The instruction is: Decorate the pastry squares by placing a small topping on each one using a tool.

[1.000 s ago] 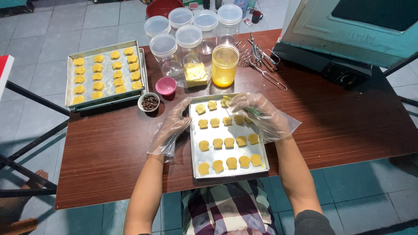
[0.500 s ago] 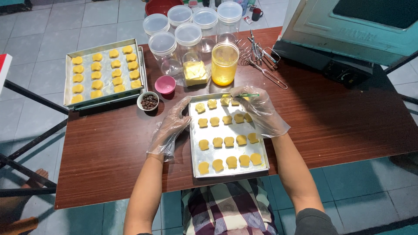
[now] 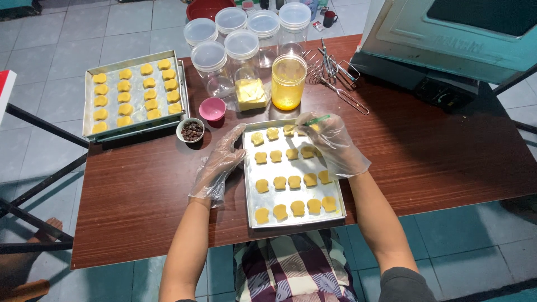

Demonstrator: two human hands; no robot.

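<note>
A metal baking tray (image 3: 335, 212) lies in front of me with several yellow cookie pieces (image 3: 279, 182) in rows. My right hand (image 3: 331, 141), in a clear plastic glove, holds a thin green-handled brush (image 3: 316, 119) over the tray's far right corner. My left hand (image 3: 221, 160), also gloved, rests with fingers apart against the tray's left edge. A glass of yellow liquid (image 3: 288, 83) stands just beyond the tray.
A second tray (image 3: 88, 112) of yellow cookies sits at the far left of the brown table (image 3: 140, 196). Between the trays are a small bowl of dark bits (image 3: 191, 130) and a pink cup (image 3: 212, 108). Lidded clear jars (image 3: 241, 50), a butter block (image 3: 251, 93), whisk beaters (image 3: 334, 72) and an oven (image 3: 453, 39) stand behind.
My right hand has shifted slightly along the tray's far row with the brush. My left hand stays at the tray's left edge.
</note>
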